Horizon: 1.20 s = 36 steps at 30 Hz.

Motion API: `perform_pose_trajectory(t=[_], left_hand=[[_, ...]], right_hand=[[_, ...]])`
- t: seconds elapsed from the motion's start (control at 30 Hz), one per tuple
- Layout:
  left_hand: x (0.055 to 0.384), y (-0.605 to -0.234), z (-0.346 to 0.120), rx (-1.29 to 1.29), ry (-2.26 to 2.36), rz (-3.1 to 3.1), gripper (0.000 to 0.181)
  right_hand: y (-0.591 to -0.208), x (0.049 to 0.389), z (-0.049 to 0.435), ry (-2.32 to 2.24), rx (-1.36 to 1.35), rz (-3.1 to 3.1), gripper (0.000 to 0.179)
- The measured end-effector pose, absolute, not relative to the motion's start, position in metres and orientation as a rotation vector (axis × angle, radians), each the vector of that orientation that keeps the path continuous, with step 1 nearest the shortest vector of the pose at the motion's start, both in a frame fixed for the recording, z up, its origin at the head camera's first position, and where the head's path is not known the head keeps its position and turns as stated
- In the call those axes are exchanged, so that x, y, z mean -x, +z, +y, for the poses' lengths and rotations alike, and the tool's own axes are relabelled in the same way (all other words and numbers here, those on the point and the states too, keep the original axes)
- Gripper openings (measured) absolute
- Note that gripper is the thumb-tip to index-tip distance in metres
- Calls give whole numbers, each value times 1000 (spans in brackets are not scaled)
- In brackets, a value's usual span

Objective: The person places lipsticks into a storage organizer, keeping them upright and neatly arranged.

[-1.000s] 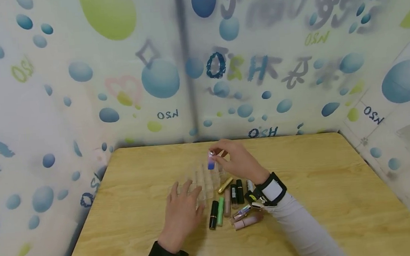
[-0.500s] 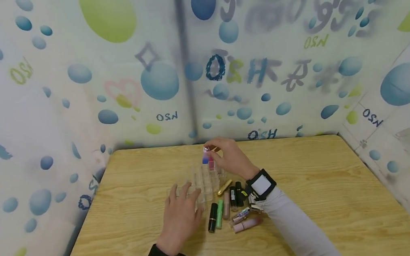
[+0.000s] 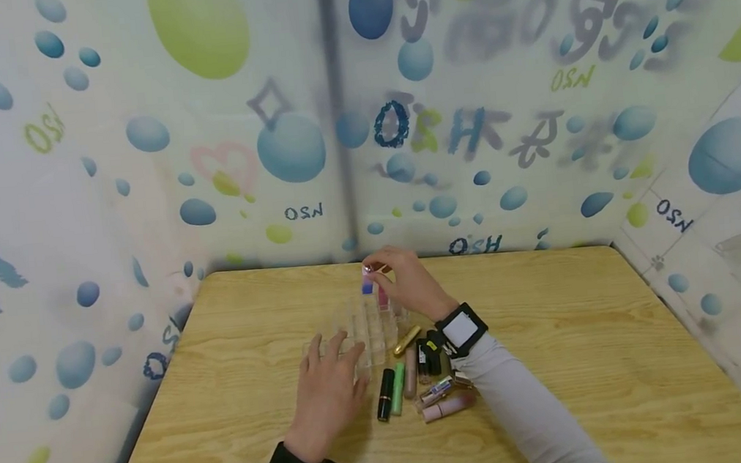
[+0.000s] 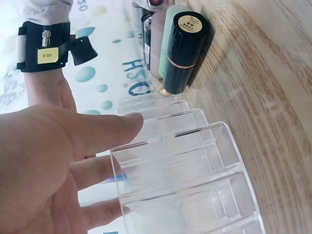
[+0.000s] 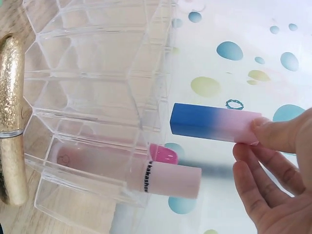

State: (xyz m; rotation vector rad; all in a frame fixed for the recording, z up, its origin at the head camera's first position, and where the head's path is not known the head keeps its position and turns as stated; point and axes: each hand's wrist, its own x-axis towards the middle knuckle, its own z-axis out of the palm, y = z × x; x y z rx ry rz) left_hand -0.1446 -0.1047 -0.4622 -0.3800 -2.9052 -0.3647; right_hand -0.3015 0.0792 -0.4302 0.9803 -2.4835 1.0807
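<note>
My right hand (image 3: 414, 279) pinches one end of a square lipstick tube (image 5: 209, 122) that fades from blue to pink. The tube is held over the far end of a clear stepped lipstick organizer (image 3: 369, 331), its blue end toward the compartments in the right wrist view. One compartment there holds a pale pink lip gloss tube (image 5: 170, 180), with a magenta tube end (image 5: 163, 153) beside it. My left hand (image 3: 328, 393) rests on the organizer's near left end, fingers spread, thumb (image 4: 107, 129) extended over its edge; the fingers show partly behind the clear wall.
Right of the organizer lie several cosmetic tubes: a gold tube (image 3: 407, 340), a black lipstick (image 3: 386, 394), a green tube (image 3: 398, 388), a mauve tube (image 3: 411, 373) and a pink tube (image 3: 448, 406). A patterned wall (image 3: 474, 200) stands behind the wooden table (image 3: 619, 357).
My right hand has shifted left and slightly away with the lipstick tube, showing the magenta tube in the organizer. The left hand has stayed on the organizer.
</note>
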Motion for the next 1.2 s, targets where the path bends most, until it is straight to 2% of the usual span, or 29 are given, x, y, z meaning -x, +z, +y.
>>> perform_pose_trajectory(t=[1.2], left_hand=[[145,-459,-105,382,-353,-2916,48]], right_hand=[[-454,313,76,972,-933,-2677,22]])
